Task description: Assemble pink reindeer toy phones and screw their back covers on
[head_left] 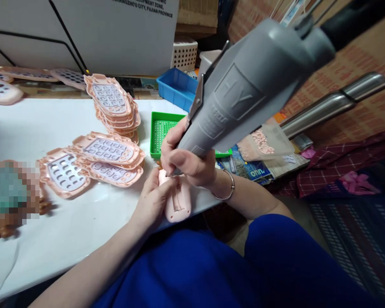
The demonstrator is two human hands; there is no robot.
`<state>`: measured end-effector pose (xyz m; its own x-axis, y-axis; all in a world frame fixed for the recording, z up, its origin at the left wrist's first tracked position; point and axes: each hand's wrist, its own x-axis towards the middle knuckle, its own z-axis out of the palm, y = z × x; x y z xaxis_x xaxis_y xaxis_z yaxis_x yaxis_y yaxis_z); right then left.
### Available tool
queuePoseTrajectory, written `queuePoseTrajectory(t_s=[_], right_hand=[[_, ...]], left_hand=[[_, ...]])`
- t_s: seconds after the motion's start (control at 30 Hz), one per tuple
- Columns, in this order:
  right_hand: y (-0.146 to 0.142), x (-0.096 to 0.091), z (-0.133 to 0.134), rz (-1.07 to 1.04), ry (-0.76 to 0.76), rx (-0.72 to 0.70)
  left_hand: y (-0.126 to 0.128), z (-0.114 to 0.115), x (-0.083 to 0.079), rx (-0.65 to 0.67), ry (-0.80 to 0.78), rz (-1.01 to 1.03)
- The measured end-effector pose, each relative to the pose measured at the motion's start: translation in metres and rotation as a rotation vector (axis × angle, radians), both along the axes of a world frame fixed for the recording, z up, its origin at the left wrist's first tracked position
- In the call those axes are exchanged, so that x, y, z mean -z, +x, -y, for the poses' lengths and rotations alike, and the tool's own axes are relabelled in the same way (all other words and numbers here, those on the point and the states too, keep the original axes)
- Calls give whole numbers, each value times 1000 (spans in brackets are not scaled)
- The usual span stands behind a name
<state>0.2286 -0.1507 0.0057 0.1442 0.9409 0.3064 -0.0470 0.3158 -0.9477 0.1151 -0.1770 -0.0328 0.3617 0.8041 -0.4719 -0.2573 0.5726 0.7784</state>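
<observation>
My right hand (192, 160) is wrapped around the lower end of a big grey electric screwdriver (234, 92), which slants down from the upper right. Its tip meets the upper part of a pale pink plastic casing (179, 205), though my fingers partly hide the contact. My left hand (152, 196) grips the casing from its left side, thumb across the face, at the table's front edge. A slot-like recess and small holes show on the casing. Left of my hands lie pink keypad panels (107, 149) in overlapping layers, with another stack of panels (111, 98) behind.
A green perforated basket (157, 132) sits just behind my hands, a blue tray (176, 87) farther back. On the right, a clear tub (276, 143) holds small pink parts near a metal tube (336, 105). A pixelated patch covers something at the left, beside brown lumps (4, 229).
</observation>
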Motion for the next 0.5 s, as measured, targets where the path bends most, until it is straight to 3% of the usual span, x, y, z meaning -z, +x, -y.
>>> queuePoseTrajectory(t_s=[0.13, 0.27, 0.4, 0.5], right_hand=[[9, -9, -7, -64, 70, -101], [25, -18, -25, -169, 246, 63], [37, -4, -52, -138, 202, 244], [40, 11, -67, -135, 143, 281]], left_hand=[[2, -1, -3, 41, -8, 13], [1, 0, 1, 61, -25, 1], [-1, 0, 6, 95, -36, -4], [-2, 0, 4, 97, -36, 8]])
